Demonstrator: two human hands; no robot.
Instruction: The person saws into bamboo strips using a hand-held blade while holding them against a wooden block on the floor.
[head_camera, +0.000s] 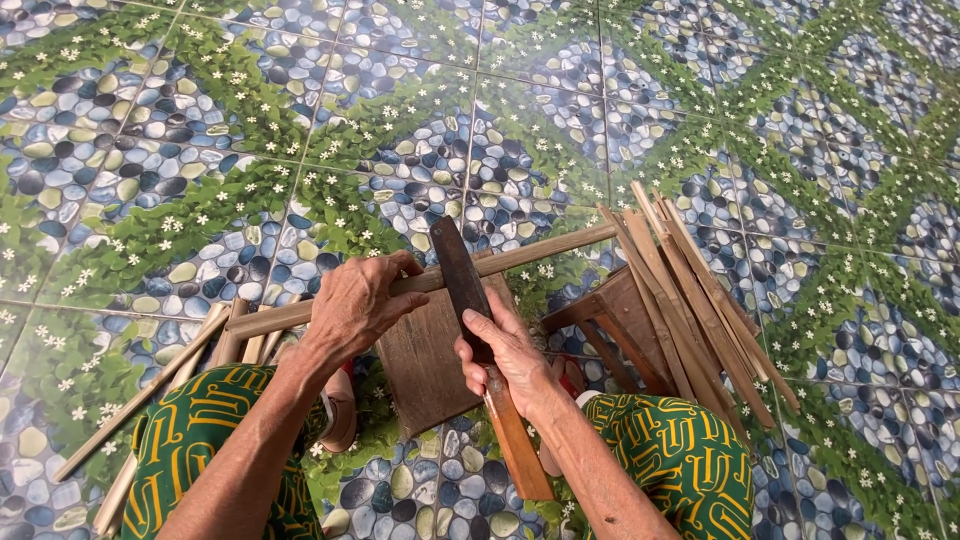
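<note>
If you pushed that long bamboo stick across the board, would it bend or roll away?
The long bamboo stick looks straight and woody, so it would probably stay stiff, flexing only a little. It seems thin, so likely light. It looks flattish rather than round, so it would more likely slide than roll, especially with the left hand gripping it on the wooden board.

Single head-worn view, aimed steeply down and forward from close above knees and both hands; patterned tiled floor (200, 150) filling frame to every edge.

You've got loose bamboo strips (700, 300) leaning on a small wooden stool (610, 320); patterned floor tiles (300, 100) underneath.
</note>
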